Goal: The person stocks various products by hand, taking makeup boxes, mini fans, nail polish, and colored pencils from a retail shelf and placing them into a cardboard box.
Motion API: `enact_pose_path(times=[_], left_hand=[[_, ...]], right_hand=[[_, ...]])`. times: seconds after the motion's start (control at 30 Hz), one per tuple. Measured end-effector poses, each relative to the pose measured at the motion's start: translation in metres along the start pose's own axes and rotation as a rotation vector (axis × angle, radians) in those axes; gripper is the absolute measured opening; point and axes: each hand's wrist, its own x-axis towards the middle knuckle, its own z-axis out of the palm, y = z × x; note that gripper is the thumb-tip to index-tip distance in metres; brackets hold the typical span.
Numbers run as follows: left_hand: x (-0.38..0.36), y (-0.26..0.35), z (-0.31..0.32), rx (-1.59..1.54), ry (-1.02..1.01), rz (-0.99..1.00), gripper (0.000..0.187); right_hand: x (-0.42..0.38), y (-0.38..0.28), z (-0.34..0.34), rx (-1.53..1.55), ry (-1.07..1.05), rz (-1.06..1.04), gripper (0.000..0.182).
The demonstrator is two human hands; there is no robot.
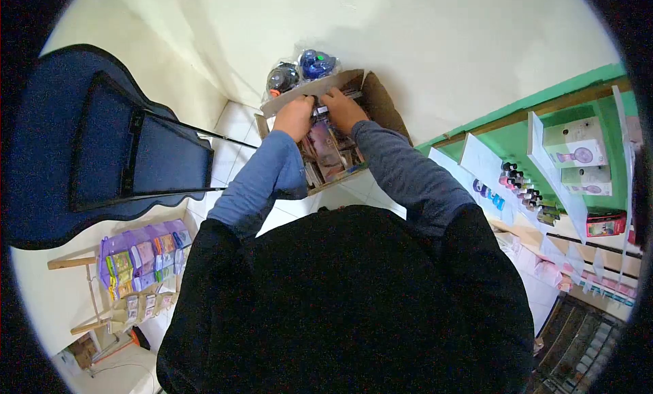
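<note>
At upper centre of the frame, the cardboard box [382,103] is reached into by the left hand [294,117] and right hand [343,110], fingers curled; what is grasped cannot be told. Packets [325,146] are held inside; plastic-wrapped items [317,65] are seen just beyond the box.

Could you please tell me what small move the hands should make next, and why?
I would probably ease the left hand and right hand slightly apart: they sit close together at the far side of the open brown cardboard box, partly hiding the flat pinkish packs inside, and whether the fingers hold anything is unclear.
</note>
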Motion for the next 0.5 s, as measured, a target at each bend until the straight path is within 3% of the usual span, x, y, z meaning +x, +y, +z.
enact_pose_path(times=[0.3, 0.4, 0.5], left_hand=[[0.005, -0.004, 0.005, 0.058, -0.059, -0.084, 0.021], [0.005, -0.016, 0.011, 0.014, 0.008, -0.027, 0.02], [0.003, -0.019, 0.016, 0.089, -0.062, -0.025, 0.019]], right_hand=[[0.014, -0.001, 0.009, -0.026, -0.032, -0.023, 0.023], [0.016, -0.002, 0.006, -0.034, -0.044, -0.003, 0.025], [0.015, 0.0, 0.009, -0.075, -0.063, -0.023, 0.024]])
